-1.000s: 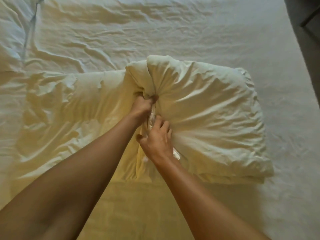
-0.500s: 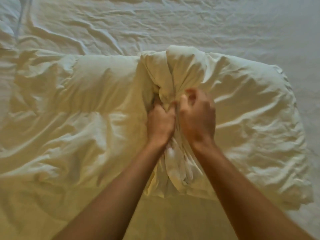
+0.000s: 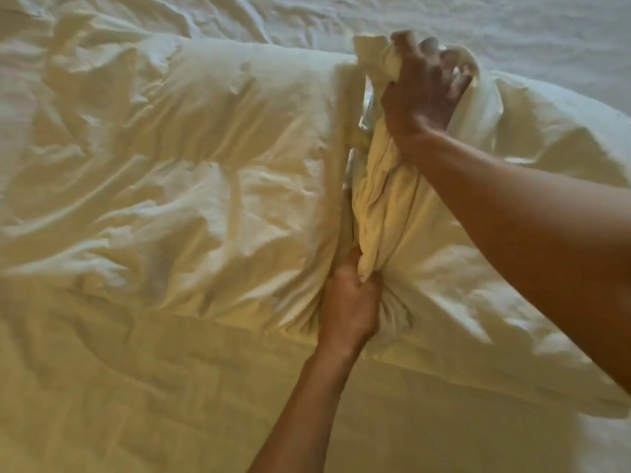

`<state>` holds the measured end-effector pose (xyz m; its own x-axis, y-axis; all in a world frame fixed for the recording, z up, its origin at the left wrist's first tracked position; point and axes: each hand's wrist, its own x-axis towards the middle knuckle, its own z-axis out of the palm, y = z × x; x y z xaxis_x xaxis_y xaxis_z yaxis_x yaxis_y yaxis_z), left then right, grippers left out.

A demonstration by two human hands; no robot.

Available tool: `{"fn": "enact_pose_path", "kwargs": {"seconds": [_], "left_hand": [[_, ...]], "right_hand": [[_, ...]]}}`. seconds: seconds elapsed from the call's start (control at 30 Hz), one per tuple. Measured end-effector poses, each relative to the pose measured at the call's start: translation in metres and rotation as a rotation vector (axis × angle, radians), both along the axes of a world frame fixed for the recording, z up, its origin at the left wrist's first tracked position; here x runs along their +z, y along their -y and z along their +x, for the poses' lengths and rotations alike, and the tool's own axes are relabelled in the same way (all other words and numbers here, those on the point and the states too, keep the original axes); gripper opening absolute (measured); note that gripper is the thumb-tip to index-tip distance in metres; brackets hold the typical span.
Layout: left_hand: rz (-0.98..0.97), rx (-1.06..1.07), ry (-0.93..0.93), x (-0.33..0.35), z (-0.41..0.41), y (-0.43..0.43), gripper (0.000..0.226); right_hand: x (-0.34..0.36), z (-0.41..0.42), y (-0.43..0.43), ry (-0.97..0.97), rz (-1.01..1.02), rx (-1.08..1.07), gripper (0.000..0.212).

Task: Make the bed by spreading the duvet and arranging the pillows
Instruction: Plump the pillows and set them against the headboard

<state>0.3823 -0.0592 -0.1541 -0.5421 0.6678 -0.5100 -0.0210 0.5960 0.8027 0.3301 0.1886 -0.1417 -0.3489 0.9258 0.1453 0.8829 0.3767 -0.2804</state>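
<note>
Two hands work a cream pillow point(image 3: 177, 172) on a sheet point(image 3: 478, 25). The left hand point(image 3: 350, 302) grips its near edge. The right hand point(image 3: 421, 87), well apart, clutches bunched fabric at the far edge.

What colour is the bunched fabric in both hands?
Plain cream fabric, no pattern, in warm yellowish light; head view.

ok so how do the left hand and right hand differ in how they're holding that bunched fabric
The left hand grips the near end of the bunched fabric; the right hand grips its far end. The left hand is a tight fist round the fabric; the right hand's fingers are spread and hooked over a wad of it. The left forearm comes in from the bottom edge, the right forearm from the right edge. Both hold the same cream ridge of fabric.
</note>
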Motion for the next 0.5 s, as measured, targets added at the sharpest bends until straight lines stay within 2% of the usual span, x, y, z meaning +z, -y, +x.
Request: {"fn": "enact_pose_path", "kwargs": {"seconds": [0.03, 0.07, 0.13, 0.2, 0.23, 0.3, 0.33, 0.4, 0.47, 0.5], "left_hand": [[-0.025, 0.011, 0.05, -0.003, -0.007, -0.003, 0.024], [-0.049, 0.022, 0.077, -0.009, -0.013, -0.003, 0.021], [-0.083, 0.049, 0.085, -0.019, -0.02, 0.001, 0.031], [-0.112, 0.135, 0.104, -0.023, -0.021, 0.006, 0.044], [-0.118, 0.169, 0.122, -0.023, -0.02, 0.008, 0.045], [-0.098, 0.177, 0.118, -0.018, -0.013, 0.01, 0.042], [-0.058, 0.179, 0.076, -0.015, -0.009, 0.011, 0.042], [0.057, 0.227, 0.037, -0.012, 0.001, 0.024, 0.04], [0.126, 0.265, 0.046, -0.011, 0.01, 0.039, 0.042], [0.115, 0.27, 0.043, -0.014, 0.013, 0.044, 0.042]], "right_hand": [[-0.003, 0.006, -0.007, 0.02, 0.014, -0.036, 0.058], [-0.007, 0.009, -0.01, 0.062, 0.002, -0.04, 0.057], [-0.015, 0.004, -0.006, 0.162, -0.109, 0.053, 0.053], [-0.025, -0.008, 0.008, 0.222, -0.338, 0.189, 0.071], [-0.028, -0.013, 0.014, 0.201, -0.461, 0.233, 0.081], [-0.029, -0.012, 0.019, -0.005, -0.604, 0.254, 0.084], [-0.025, -0.007, 0.018, -0.154, -0.59, 0.258, 0.078], [-0.023, 0.007, 0.019, -0.31, -0.383, 0.302, 0.059], [-0.027, 0.018, 0.017, -0.257, -0.209, 0.344, 0.046], [-0.034, 0.022, 0.018, -0.17, -0.206, 0.341, 0.042]]}}
